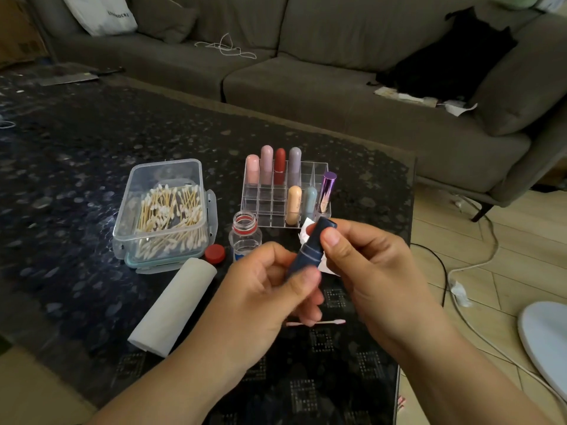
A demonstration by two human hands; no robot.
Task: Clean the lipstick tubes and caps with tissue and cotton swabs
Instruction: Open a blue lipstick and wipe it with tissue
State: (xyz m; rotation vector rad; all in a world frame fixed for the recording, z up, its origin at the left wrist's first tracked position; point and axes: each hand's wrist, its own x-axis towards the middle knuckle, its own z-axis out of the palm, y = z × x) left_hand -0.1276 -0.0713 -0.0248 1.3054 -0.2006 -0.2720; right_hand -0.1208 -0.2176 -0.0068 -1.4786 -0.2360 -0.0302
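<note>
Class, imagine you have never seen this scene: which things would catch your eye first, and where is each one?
First, the two hands at the centre foreground: the left hand and right hand both grip a dark blue lipstick tube, with white tissue tucked behind it. Just beyond stands a clear organiser of pastel lipsticks on the dark table. To its left sits an open plastic box of cotton swabs.

We note a grey sofa (306,72) behind the dark glass table (92,148); pale wood floor (460,271) at right.
</note>
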